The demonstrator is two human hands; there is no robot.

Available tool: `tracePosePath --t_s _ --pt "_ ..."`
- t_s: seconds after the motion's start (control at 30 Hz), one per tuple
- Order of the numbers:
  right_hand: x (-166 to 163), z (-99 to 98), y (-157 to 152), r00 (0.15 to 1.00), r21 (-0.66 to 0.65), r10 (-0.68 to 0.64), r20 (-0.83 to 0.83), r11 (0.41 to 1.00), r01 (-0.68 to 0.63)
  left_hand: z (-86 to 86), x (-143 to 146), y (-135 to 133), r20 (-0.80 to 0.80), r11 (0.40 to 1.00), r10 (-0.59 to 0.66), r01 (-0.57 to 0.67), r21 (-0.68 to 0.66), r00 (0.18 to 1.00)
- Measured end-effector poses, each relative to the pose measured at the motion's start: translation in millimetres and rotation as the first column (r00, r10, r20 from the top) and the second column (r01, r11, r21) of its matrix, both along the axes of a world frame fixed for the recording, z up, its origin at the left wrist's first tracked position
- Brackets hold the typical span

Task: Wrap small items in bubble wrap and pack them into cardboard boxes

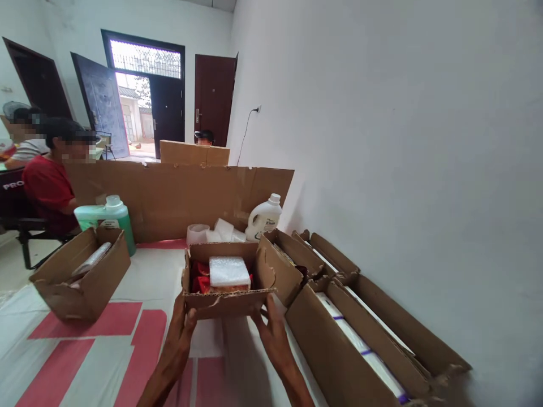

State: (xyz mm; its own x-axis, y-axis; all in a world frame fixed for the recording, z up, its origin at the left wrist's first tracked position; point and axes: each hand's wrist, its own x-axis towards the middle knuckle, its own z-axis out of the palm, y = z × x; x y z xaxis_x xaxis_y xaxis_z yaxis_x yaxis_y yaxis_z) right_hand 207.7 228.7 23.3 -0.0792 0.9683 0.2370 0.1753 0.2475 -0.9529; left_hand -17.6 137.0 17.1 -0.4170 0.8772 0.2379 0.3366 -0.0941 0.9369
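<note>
An open cardboard box (224,302) is held up over the table between both my hands. My left hand (181,333) grips its lower left corner with the thumb on the front wall. My right hand (271,333) holds the lower right corner, fingers curled under it. Inside the box lie a white bubble-wrapped packet (229,272) and red packets (199,282).
Another open box (82,282) stands at the left, long boxes with white rolls (360,345) at the right by the wall. A green bottle (112,217), a white jug (265,217) and a cardboard screen (178,195) stand behind. Other people sit beyond the screen.
</note>
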Motion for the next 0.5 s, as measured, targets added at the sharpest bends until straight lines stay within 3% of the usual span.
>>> tracePosePath --t_s 0.07,0.17,0.27,0.37,0.5 --pt "4.0 15.7 -9.7 0.999 0.04 -0.023 0.046 0.999 0.021 -8.1 1.0 -16.8 0.004 1.0 -0.004 0.004 -0.028 1.0" --pt "-14.8 21.5 -29.0 0.992 0.096 0.086 0.093 0.991 -0.095 -20.4 -10.7 -44.5 0.011 0.982 0.181 -0.181 -0.047 0.983" --pt "-29.5 9.5 -44.3 0.978 0.032 0.2 0.061 0.979 -0.202 -23.4 -12.0 -74.6 -0.03 0.965 0.264 -0.264 0.008 0.964" --pt "-26.3 -6.7 -41.1 0.975 -0.04 0.22 0.022 0.975 -0.219 -24.5 2.0 -100.1 -0.223 0.959 0.283 -0.27 0.084 0.933" --pt "-42.2 -19.0 -26.9 0.954 -0.059 0.298 0.016 0.953 -0.297 -31.5 9.8 -130.4 -0.315 0.878 0.474 -0.469 0.099 0.822"
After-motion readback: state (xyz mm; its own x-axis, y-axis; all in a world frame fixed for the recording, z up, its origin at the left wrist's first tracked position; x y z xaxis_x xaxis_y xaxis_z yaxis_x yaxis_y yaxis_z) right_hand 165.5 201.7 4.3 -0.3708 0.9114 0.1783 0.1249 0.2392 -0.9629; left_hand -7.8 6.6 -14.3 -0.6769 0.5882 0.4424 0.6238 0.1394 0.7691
